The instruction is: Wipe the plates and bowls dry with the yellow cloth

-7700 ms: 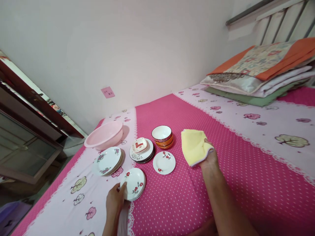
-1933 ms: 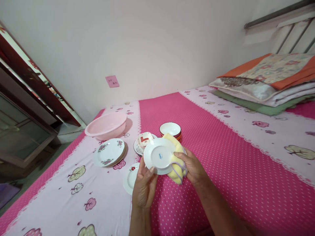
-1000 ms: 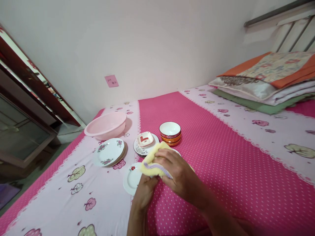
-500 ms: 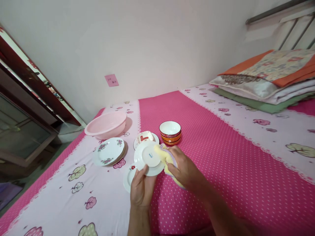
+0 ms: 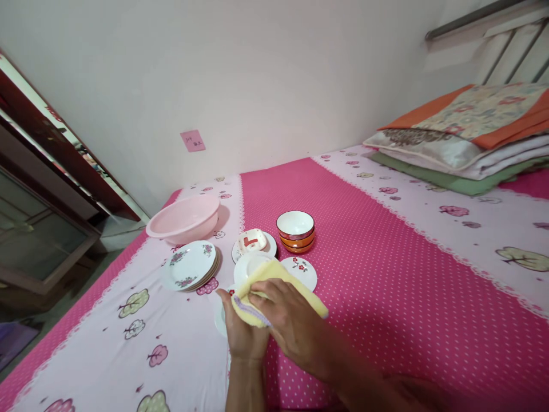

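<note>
My left hand (image 5: 246, 340) holds up a white plate (image 5: 247, 265) from below, its thumb raised off the near left edge. My right hand (image 5: 291, 323) presses a yellow cloth (image 5: 278, 273) with a purple edge onto the plate, covering its near part. Beyond the cloth, a small plate with red flowers (image 5: 305, 273) lies on the bed. Another plate (image 5: 220, 318) shows partly behind my left hand. Farther off, a small squarish dish (image 5: 251, 241) with a red pattern rests on a dark-rimmed plate (image 5: 271, 246), beside several stacked orange bowls (image 5: 295, 224).
A stack of flowered plates (image 5: 191, 264) lies to the left, with a pink basin (image 5: 184, 220) behind it. The bed (image 5: 360, 257) has a pink and white patterned cover. Folded bedding (image 5: 463, 137) is piled at the back right, against the wall (image 5: 274, 86).
My right hand has swept the cloth leftward and nearer across the plate. My left thumb has lifted from the plate's face. The flowered plate on the right now shows.
</note>
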`<state>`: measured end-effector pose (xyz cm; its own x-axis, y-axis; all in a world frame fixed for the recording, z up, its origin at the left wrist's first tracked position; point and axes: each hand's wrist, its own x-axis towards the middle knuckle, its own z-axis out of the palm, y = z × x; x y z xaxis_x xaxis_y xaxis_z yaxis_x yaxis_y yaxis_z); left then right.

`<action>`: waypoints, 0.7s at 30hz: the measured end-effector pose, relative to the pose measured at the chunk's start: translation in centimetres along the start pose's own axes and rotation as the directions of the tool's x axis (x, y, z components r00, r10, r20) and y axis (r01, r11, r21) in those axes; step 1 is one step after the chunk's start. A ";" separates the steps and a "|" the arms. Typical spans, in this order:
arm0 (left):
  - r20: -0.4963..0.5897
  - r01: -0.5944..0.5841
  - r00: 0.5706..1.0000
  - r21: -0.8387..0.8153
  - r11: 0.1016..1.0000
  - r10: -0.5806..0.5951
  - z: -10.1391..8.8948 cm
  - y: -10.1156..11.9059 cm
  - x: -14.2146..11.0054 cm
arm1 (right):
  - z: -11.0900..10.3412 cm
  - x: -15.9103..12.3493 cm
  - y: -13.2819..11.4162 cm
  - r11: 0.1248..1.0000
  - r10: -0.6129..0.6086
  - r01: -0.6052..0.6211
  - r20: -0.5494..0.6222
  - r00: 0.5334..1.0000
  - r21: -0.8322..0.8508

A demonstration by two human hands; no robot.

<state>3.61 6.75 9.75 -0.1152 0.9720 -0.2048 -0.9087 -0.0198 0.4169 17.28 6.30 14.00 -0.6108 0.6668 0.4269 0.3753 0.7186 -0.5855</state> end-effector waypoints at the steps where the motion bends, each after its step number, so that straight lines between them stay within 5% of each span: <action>1: 0.003 0.004 1.000 -0.005 1.000 -0.004 0.2 -0.4 -0.2 | 0.3 0.1 0.1 1.000 -0.014 0.014 -0.024 1.000 -0.015; 6: -0.004 0.068 0.998 -0.015 0.998 -0.068 1.1 -3.1 -0.9 | 0.9 0.4 2.1 0.990 -0.043 0.009 -0.244 0.969 -0.139; 11: 0.144 0.125 0.978 0.157 0.980 -0.148 1.3 -5.4 -0.8 | -0.8 0.2 5.2 0.980 0.026 -0.094 -0.359 0.933 -0.175; 17: 0.243 0.148 0.952 0.171 0.974 -0.187 0.8 -4.9 -0.6 | -2.4 -0.4 8.4 0.967 0.237 -0.256 -0.429 0.871 0.014; 21: 0.207 0.091 0.973 0.052 0.994 -0.100 0.9 -3.6 -0.4 | -2.1 -0.8 7.9 0.949 0.300 -0.314 -0.362 0.882 0.022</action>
<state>7.27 6.65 9.10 0.0624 0.9964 -0.0575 -0.8932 0.0815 0.4422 22.22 11.85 10.49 -0.1736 0.8756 0.4508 0.5323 0.4685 -0.7051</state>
